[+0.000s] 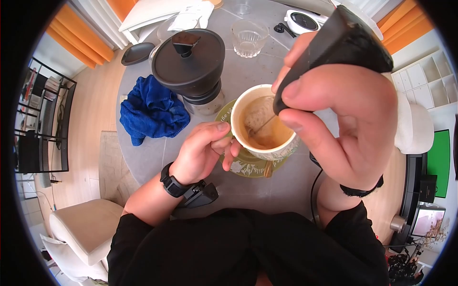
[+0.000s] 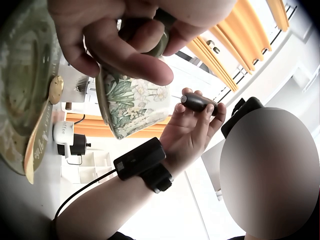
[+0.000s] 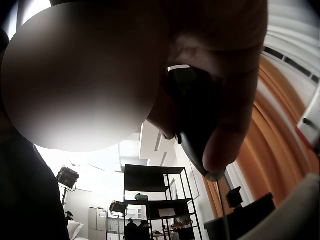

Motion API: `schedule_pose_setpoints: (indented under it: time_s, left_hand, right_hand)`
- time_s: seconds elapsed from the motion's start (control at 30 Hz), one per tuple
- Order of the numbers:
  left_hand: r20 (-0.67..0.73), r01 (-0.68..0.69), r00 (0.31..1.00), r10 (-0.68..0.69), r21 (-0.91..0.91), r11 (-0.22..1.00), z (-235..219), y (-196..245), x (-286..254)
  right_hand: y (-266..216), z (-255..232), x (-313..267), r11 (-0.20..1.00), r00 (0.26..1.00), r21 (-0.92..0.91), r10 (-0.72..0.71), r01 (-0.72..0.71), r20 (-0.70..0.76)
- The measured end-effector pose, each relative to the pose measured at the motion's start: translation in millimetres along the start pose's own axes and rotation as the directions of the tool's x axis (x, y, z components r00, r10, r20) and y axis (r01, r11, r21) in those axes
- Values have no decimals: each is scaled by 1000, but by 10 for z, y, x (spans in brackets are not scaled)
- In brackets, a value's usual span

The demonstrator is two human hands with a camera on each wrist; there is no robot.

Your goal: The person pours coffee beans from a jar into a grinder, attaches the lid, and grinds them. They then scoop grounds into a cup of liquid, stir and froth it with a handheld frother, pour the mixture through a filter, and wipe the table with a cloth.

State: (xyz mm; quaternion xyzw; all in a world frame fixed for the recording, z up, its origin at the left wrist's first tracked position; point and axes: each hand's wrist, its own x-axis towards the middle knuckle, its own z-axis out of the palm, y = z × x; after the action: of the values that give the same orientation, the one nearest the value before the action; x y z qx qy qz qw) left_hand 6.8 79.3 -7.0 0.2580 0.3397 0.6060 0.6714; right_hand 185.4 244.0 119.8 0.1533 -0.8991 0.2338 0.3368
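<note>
A flowered cup (image 1: 274,153) of foamy brown liquid is held over a green saucer (image 1: 248,168); my left hand (image 1: 202,148) grips its handle. From the right, my right hand (image 1: 353,114) pinches a black handheld frother (image 1: 329,52), its thin metal rod reaching down into the liquid. The left wrist view shows the cup's floral side (image 2: 135,102) beneath the left hand (image 2: 120,40), and the right hand (image 2: 190,127) around the frother (image 2: 197,102). In the right wrist view the dark frother body (image 3: 195,115) lies between the fingers of the right hand (image 3: 215,75).
A black-lidded grinder or jar (image 1: 188,64) stands behind the left hand, with a crumpled blue cloth (image 1: 152,112) beside it. Farther back are a glass (image 1: 249,38), a white round-dial device (image 1: 303,21) and a black dish (image 1: 137,54). A wooden spoon (image 2: 37,137) lies on the saucer.
</note>
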Motion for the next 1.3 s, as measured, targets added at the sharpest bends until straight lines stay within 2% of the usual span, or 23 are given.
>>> schedule_pose_setpoints:
  time_s: [0.07,0.2,0.3,0.37,0.4,0.47,0.5,0.57,0.7,0.8,0.97,1.07,1.2,1.27,1.3]
  left_hand:
    - [3,17,1000,-17,1,1000,24,11,2]
    - [31,13,999,-13,7,1000,27,23,0]
    - [19,26,999,-26,29,999,35,33,-2]
    - [34,19,999,-20,11,1000,31,24,4]
    - [34,19,999,-20,10,1000,38,25,5]
    - [24,23,999,-23,34,999,55,33,13]
    - [24,23,999,-24,34,999,50,31,17]
    - [39,22,999,-23,27,999,39,27,23]
    - [43,18,999,-21,62,998,38,29,16]
    - [24,25,999,-27,100,995,58,44,11]
    - [37,31,999,-35,101,994,45,38,13]
    - [47,9,999,-13,83,996,46,37,17]
    - [64,37,997,-38,15,999,52,49,15]
    - [13,95,995,-96,53,994,96,76,2]
    - [14,96,995,-97,52,994,93,75,2]
  right_hand:
    - [-51,235,-11,989,946,150,59,-11,-318]
    - [-172,162,118,986,956,165,70,-23,-283]
    - [-200,151,95,976,936,200,146,-84,-319]
    - [-209,47,96,995,982,15,101,-100,-161]
    - [-199,81,96,995,982,15,101,-100,-161]
    - [-162,178,88,984,943,174,95,-40,-320]
    - [-146,167,72,984,943,175,95,-40,-320]
    - [-105,111,32,1000,978,-12,-12,9,-207]
    - [-66,39,-1,1000,985,-10,-18,16,-172]
    - [-68,-28,-38,996,994,-63,63,-68,-85]
    - [-158,136,91,986,961,146,114,-78,-251]
    - [-30,214,-19,987,949,161,61,-10,-311]
    - [-40,167,4,988,948,155,28,23,-317]
    - [-203,-22,109,993,991,-40,109,-112,-72]
    - [-291,-64,186,993,991,-40,110,-113,-71]
